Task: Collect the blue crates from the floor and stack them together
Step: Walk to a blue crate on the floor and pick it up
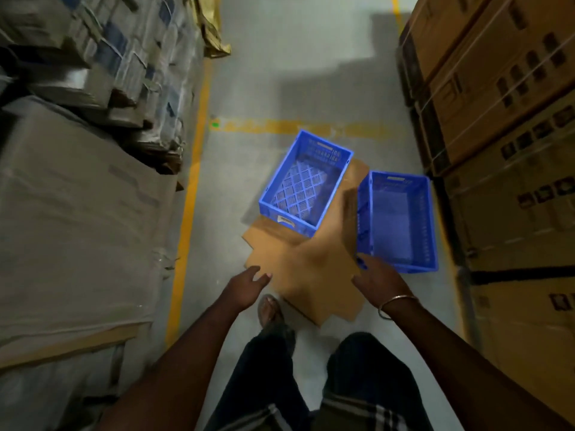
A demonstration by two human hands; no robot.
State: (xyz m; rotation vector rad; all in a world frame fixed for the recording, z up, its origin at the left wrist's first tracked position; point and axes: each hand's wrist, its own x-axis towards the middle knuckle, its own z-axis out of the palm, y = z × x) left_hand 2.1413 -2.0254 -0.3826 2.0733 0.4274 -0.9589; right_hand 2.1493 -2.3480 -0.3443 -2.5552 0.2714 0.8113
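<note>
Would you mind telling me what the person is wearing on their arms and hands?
Both forearms are bare, with no sleeves or gloves in view. The right hand has a thin metal bangle round its wrist. The left hand wears nothing visible.

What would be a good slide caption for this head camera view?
Both open hands, left hand and right hand, reach toward two empty blue crates beside flattened cardboard.

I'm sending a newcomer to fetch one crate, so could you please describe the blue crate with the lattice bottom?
Between the stacked cartons runs a grey aisle floor with a flattened cardboard sheet on it. The lattice-bottom crate stands on that sheet, angled. Unlike the other blue crate by the cartons, it has a white label on its near wall.
</note>
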